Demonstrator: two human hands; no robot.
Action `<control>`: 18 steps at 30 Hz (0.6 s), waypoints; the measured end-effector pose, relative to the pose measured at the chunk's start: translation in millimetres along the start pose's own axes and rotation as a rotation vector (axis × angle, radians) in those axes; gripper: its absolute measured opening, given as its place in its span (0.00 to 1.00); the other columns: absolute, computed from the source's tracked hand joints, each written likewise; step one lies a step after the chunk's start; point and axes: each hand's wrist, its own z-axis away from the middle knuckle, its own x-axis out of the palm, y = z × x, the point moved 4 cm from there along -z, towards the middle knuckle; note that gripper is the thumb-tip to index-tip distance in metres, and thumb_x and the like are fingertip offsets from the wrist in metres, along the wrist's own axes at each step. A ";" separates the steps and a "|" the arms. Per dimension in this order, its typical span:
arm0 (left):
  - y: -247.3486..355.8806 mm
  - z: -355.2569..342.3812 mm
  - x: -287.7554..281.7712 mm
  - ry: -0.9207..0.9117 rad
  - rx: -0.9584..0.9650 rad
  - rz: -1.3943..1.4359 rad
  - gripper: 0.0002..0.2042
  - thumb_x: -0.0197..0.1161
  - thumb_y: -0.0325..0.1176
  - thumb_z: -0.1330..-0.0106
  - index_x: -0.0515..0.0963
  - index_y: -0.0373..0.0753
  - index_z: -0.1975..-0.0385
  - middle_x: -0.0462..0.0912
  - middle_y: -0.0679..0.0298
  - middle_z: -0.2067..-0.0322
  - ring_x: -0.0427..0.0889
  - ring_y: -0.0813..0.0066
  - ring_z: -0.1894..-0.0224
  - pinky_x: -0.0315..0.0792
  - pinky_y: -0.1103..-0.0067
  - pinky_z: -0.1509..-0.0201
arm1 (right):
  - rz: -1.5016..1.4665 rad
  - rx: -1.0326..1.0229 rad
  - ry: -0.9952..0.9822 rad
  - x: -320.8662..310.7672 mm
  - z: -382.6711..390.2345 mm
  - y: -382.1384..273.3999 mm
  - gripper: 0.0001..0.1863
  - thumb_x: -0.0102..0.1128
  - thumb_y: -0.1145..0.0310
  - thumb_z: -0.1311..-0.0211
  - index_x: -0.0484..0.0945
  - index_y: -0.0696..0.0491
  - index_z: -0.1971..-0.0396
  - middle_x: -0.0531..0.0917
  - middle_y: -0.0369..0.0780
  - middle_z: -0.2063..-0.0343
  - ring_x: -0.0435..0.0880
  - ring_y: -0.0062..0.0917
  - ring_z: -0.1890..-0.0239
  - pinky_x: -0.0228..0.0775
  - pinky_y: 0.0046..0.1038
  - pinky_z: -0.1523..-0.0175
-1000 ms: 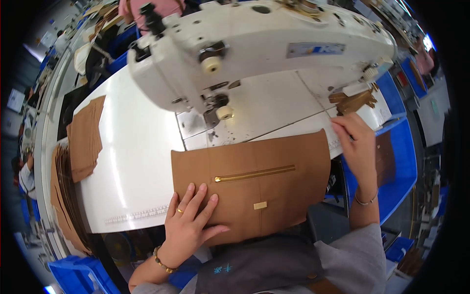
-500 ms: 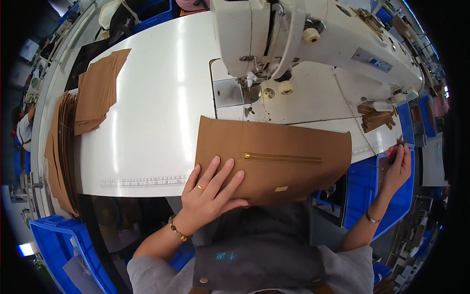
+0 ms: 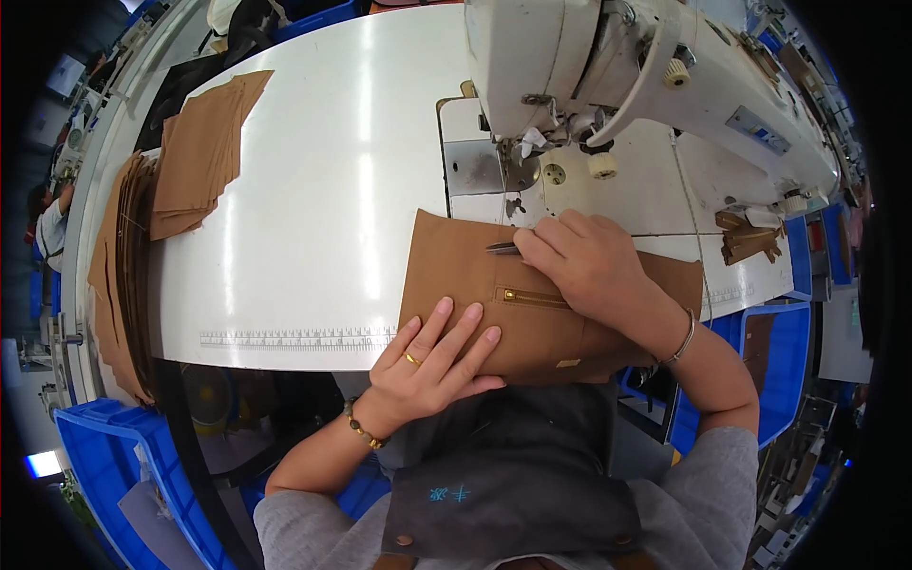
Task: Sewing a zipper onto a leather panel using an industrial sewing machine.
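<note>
Brown panel [image 3: 451,261], zip [image 3: 534,299] partly behind right hand [image 3: 591,264] clenched round mostly hidden tool [image 3: 503,249], left hand [image 3: 427,369] flat, fingers spread, near left.

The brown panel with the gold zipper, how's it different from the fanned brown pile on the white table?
The brown panel with the gold zipper looks like one broad piece; the fanned brown pile is many overlapping ones. The panel shows a zipper; the pile shows none. Both are brown.
</note>
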 end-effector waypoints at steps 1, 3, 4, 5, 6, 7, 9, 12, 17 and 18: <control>0.3 0.2 0.6 -0.010 0.009 -0.008 0.27 0.59 0.67 0.30 0.84 0.59 0.41 0.86 0.71 0.41 0.84 0.67 0.37 0.68 0.73 0.31 | -0.035 -0.004 0.010 1.2 -0.3 0.7 0.11 0.62 0.65 0.37 0.79 0.49 0.55 0.78 0.33 0.67 0.81 0.25 0.66 0.76 0.30 0.65; 0.5 0.7 0.1 0.003 0.009 -0.005 0.28 0.60 0.68 0.32 0.85 0.59 0.41 0.87 0.70 0.42 0.84 0.65 0.37 0.68 0.73 0.31 | -0.045 0.024 0.011 0.8 -0.4 6.4 0.11 0.62 0.66 0.37 0.79 0.49 0.55 0.78 0.33 0.67 0.81 0.25 0.65 0.76 0.30 0.66; 0.5 0.8 0.2 0.006 0.012 -0.005 0.29 0.61 0.69 0.33 0.85 0.58 0.42 0.88 0.69 0.44 0.85 0.63 0.38 0.68 0.73 0.30 | -0.057 0.047 0.019 -0.9 -0.8 11.0 0.11 0.62 0.66 0.37 0.79 0.50 0.55 0.79 0.33 0.67 0.82 0.25 0.65 0.77 0.30 0.66; 0.3 0.9 0.3 0.006 0.011 -0.005 0.29 0.61 0.69 0.33 0.85 0.58 0.42 0.88 0.69 0.44 0.85 0.63 0.38 0.68 0.73 0.30 | -0.053 0.057 0.014 -2.7 -1.5 16.2 0.11 0.62 0.66 0.37 0.79 0.50 0.55 0.79 0.33 0.67 0.82 0.25 0.65 0.77 0.30 0.66; 0.2 1.0 0.3 0.008 0.014 -0.006 0.28 0.61 0.69 0.33 0.85 0.58 0.42 0.88 0.69 0.44 0.85 0.63 0.38 0.68 0.73 0.30 | -0.015 0.098 -0.003 -4.4 -2.8 23.8 0.10 0.62 0.66 0.36 0.79 0.49 0.55 0.80 0.33 0.67 0.83 0.26 0.64 0.77 0.31 0.66; 0.3 0.9 0.3 0.011 0.017 -0.008 0.28 0.61 0.69 0.33 0.85 0.58 0.42 0.89 0.69 0.44 0.85 0.63 0.38 0.68 0.73 0.30 | 0.025 0.151 -0.021 -5.4 -4.4 30.7 0.10 0.62 0.67 0.35 0.80 0.49 0.56 0.81 0.34 0.66 0.84 0.27 0.64 0.78 0.33 0.65; 0.3 0.4 0.4 0.013 0.019 -0.013 0.28 0.61 0.69 0.33 0.86 0.58 0.43 0.89 0.69 0.44 0.85 0.63 0.38 0.68 0.73 0.30 | -0.004 0.123 -0.050 -3.3 -9.6 34.6 0.09 0.63 0.66 0.35 0.80 0.49 0.56 0.81 0.34 0.66 0.85 0.29 0.63 0.78 0.34 0.65; 0.8 -0.8 0.2 0.018 0.022 -0.018 0.28 0.60 0.69 0.33 0.86 0.58 0.43 0.89 0.69 0.44 0.85 0.63 0.38 0.68 0.73 0.31 | -0.081 0.097 -0.098 7.6 -17.4 32.4 0.12 0.65 0.65 0.36 0.79 0.49 0.55 0.82 0.36 0.65 0.84 0.33 0.63 0.78 0.37 0.63; 0.8 -0.4 -1.4 0.010 0.046 -0.008 0.28 0.61 0.69 0.33 0.86 0.57 0.44 0.89 0.68 0.45 0.85 0.62 0.39 0.69 0.73 0.31 | -0.119 0.306 -0.168 -1.8 11.2 48.0 0.14 0.66 0.64 0.36 0.79 0.50 0.52 0.81 0.39 0.63 0.83 0.36 0.61 0.76 0.39 0.60; 0.5 0.2 -1.4 -0.001 0.044 -0.025 0.28 0.61 0.69 0.33 0.86 0.56 0.44 0.89 0.67 0.45 0.85 0.61 0.39 0.69 0.73 0.31 | -0.047 0.365 -0.119 -17.1 28.1 57.6 0.13 0.66 0.65 0.36 0.80 0.50 0.53 0.82 0.37 0.63 0.84 0.36 0.60 0.76 0.38 0.60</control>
